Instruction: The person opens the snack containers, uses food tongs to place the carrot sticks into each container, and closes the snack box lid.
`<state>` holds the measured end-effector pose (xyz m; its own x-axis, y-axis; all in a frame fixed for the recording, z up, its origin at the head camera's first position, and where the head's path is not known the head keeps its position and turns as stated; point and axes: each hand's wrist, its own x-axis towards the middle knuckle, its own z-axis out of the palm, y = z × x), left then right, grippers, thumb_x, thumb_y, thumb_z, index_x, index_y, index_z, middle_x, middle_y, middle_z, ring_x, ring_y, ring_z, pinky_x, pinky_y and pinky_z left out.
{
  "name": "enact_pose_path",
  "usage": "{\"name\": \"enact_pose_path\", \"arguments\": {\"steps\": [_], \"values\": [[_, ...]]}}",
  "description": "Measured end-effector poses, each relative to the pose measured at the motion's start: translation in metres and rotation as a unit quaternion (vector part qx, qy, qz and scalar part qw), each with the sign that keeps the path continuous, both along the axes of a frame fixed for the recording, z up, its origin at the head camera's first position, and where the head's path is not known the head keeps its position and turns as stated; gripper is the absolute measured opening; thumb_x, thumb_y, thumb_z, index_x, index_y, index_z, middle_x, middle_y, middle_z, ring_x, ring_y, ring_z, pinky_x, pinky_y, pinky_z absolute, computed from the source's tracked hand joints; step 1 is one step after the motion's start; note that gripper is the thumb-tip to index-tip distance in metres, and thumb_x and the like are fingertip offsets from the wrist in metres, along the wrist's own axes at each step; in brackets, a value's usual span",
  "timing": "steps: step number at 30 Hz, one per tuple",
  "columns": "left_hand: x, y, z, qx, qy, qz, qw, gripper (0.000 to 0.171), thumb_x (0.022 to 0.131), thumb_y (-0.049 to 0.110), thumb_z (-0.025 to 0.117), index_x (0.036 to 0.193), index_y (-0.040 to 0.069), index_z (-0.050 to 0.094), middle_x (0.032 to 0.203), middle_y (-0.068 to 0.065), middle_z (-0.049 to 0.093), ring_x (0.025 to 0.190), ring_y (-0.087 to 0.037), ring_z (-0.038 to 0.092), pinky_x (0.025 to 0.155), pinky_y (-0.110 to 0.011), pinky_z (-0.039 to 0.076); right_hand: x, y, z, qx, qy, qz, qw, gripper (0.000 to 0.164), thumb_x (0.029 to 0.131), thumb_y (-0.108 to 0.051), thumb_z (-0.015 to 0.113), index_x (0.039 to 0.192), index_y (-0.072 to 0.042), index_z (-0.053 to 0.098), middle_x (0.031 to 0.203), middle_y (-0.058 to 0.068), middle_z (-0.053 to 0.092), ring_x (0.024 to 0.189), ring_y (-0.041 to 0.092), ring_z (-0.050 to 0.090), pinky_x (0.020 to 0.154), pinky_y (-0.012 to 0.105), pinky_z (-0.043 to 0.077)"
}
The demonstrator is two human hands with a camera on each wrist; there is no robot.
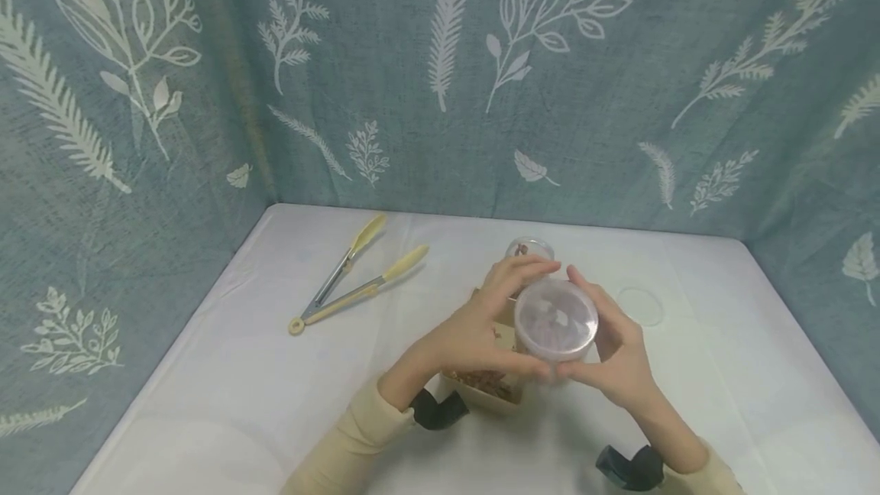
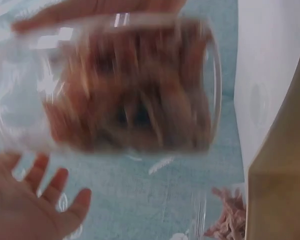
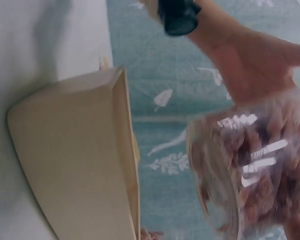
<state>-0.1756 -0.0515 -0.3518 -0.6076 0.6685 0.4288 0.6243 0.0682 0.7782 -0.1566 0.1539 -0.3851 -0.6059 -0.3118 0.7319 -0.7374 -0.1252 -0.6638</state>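
Note:
A clear plastic jar (image 1: 555,321) with a round, see-through top is raised between both hands over the table. Reddish-brown, strip-like pieces (image 2: 135,90) fill much of it, blurred in the left wrist view. My left hand (image 1: 484,327) holds its left side, thumb toward me and fingers around the far edge. From the opposite side my right hand (image 1: 619,350) grips it the same way. Below and left of the jar, partly hidden by the left hand, sits a tan cardboard box (image 3: 75,155) with brown shreds (image 1: 488,382) inside.
Yellow-tipped metal tongs (image 1: 340,281) lie spread on the left of the white table (image 1: 241,373). Behind the hands stands another clear container (image 1: 529,247) with reddish pieces. A thin clear round lid (image 1: 641,305) lies right of the right hand. Patterned teal cloth (image 1: 412,136) surrounds the table.

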Motion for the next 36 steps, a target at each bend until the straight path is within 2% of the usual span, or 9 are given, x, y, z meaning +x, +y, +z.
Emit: {"name": "enact_pose_path", "arguments": {"steps": [4,7,10,16,20,24,29,32,36], "values": [[0.005,0.008,-0.003,0.024,-0.023,0.037,0.9988,0.096,0.066,0.018,0.085,0.143,0.026,0.027,0.145,0.007,0.026,0.133,-0.010,0.026,0.105,-0.047,0.028,0.002,-0.003,0.000,0.003,-0.005,-0.044,0.999,0.089,0.069,-0.016,0.081,0.135,0.015,0.031,0.127,0.011,0.051,0.120,0.019,0.046,0.103,0.026,0.035],[0.008,0.014,-0.005,0.042,-0.019,0.054,0.9975,0.093,0.068,0.017,0.083,0.142,0.023,0.028,0.144,0.004,0.029,0.132,-0.012,0.029,0.105,-0.044,0.030,0.003,-0.003,-0.001,0.006,-0.009,-0.062,0.998,0.086,0.070,-0.013,0.080,0.135,0.014,0.032,0.131,0.011,0.048,0.124,0.019,0.044,0.105,0.026,0.033],[0.010,0.017,-0.006,0.046,-0.010,0.071,0.9964,0.090,0.070,0.017,0.082,0.142,0.022,0.028,0.144,0.004,0.030,0.134,-0.012,0.028,0.106,-0.045,0.029,0.005,-0.003,-0.001,0.012,-0.033,-0.074,0.997,0.084,0.070,-0.009,0.080,0.136,0.013,0.032,0.137,0.011,0.044,0.128,0.018,0.041,0.105,0.025,0.032],[0.009,0.019,-0.007,0.048,0.002,0.072,0.9962,0.087,0.071,0.015,0.081,0.141,0.017,0.030,0.143,0.002,0.032,0.134,-0.012,0.028,0.106,-0.044,0.030,0.009,-0.003,0.002,0.022,-0.090,-0.085,0.992,0.077,0.066,0.005,0.077,0.133,0.008,0.038,0.133,0.004,0.047,0.125,0.015,0.044,0.104,0.024,0.034],[0.007,0.018,-0.009,0.061,0.024,0.064,0.9958,0.081,0.074,0.013,0.077,0.141,0.013,0.032,0.142,-0.001,0.035,0.132,-0.014,0.032,0.104,-0.041,0.033,0.010,-0.004,0.004,0.024,-0.104,-0.086,0.991,0.069,0.064,0.013,0.072,0.127,0.010,0.043,0.127,0.001,0.053,0.120,0.014,0.047,0.102,0.024,0.036],[0.005,0.016,-0.010,0.073,0.037,0.047,0.9955,0.081,0.073,0.012,0.077,0.140,0.012,0.033,0.142,-0.003,0.037,0.132,-0.016,0.032,0.104,-0.041,0.033,0.011,-0.004,0.005,0.030,-0.112,-0.080,0.990,0.072,0.059,0.017,0.071,0.125,0.013,0.042,0.126,-0.002,0.054,0.119,0.013,0.049,0.100,0.024,0.038],[0.003,0.009,-0.006,0.066,0.042,0.010,0.9969,0.085,0.068,0.010,0.080,0.140,0.011,0.034,0.141,-0.004,0.036,0.132,-0.016,0.029,0.107,-0.042,0.029,0.010,-0.002,0.006,0.022,-0.085,-0.037,0.995,0.078,0.055,0.014,0.074,0.126,0.015,0.041,0.127,0.004,0.053,0.117,0.016,0.049,0.098,0.025,0.039],[0.001,0.005,-0.005,0.058,0.048,-0.016,0.9970,0.086,0.066,0.011,0.081,0.139,0.009,0.036,0.141,-0.004,0.038,0.133,-0.016,0.026,0.108,-0.041,0.026,0.012,-0.001,0.006,0.030,-0.099,-0.023,0.994,0.083,0.055,0.009,0.078,0.130,0.009,0.043,0.130,0.001,0.052,0.120,0.014,0.047,0.100,0.023,0.037],[-0.003,-0.001,-0.006,0.051,0.067,-0.071,0.9939,0.084,0.066,0.014,0.078,0.138,0.005,0.036,0.141,-0.008,0.037,0.135,-0.019,0.025,0.110,-0.041,0.024,0.014,0.000,0.006,0.039,-0.123,0.009,0.992,0.088,0.057,-0.002,0.083,0.135,-0.001,0.042,0.134,-0.004,0.049,0.124,0.009,0.044,0.101,0.021,0.036]]}}
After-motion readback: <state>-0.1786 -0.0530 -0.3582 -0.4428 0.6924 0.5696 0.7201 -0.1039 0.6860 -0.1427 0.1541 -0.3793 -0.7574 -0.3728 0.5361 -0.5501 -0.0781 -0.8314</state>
